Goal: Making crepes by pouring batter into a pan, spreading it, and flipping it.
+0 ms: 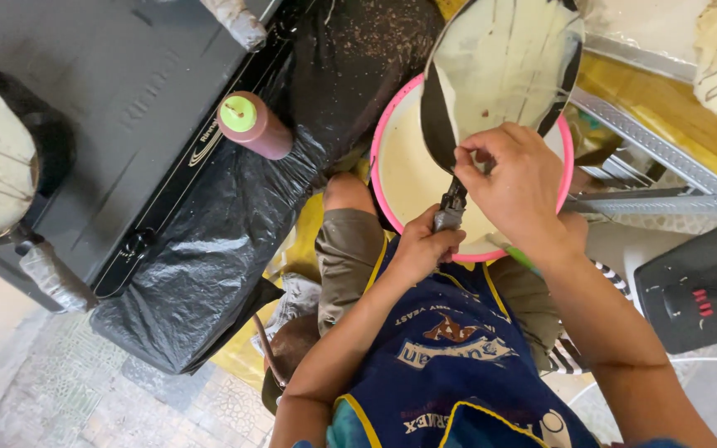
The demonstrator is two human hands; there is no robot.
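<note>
A black round pan coated in pale batter [504,66] was gripped at its metal handle [450,207] by the closed left hand [425,245], just above the fingers, over a pink-rimmed batter bowl [392,158]. The right hand [512,187] was pinched at the pan's rim, apparently wiping it; steady tilt would be called for.

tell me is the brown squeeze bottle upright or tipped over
Upright. The brown squeeze bottle stands on the black plastic sheet beside the dark stove, with its green cap facing straight up at the camera.
</note>
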